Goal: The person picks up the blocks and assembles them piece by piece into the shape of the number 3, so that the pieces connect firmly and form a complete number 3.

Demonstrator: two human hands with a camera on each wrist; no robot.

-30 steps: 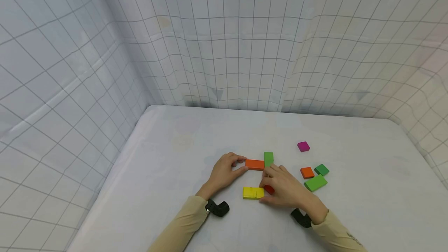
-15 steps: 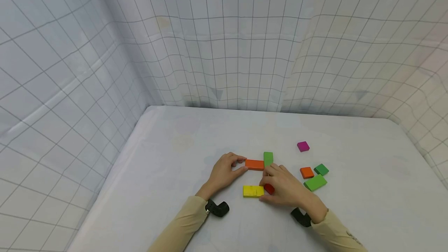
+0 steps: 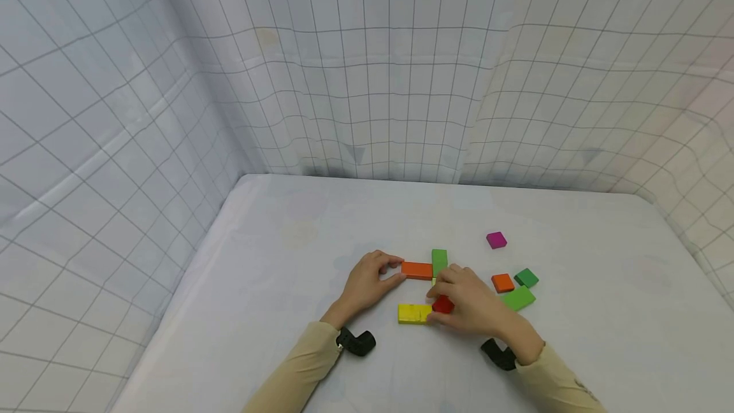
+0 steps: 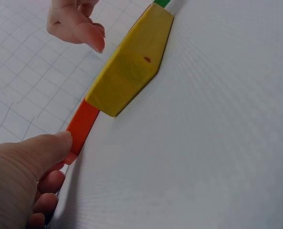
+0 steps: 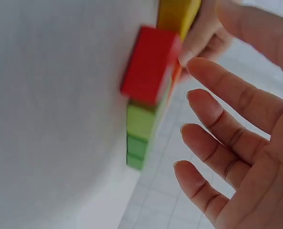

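While pinching orange block in left hand, hovering spread-fingered right hand by red block, set just beside yellow block. Probably the placing step; likely needs squaring up next.

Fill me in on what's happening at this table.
A person's two hands are busy with blocks on a white table. The left hand pinches one end of a long orange block, whose other end meets a green block. The right hand is open beside a red block, next to a yellow block. Off to the right lies a purple block.
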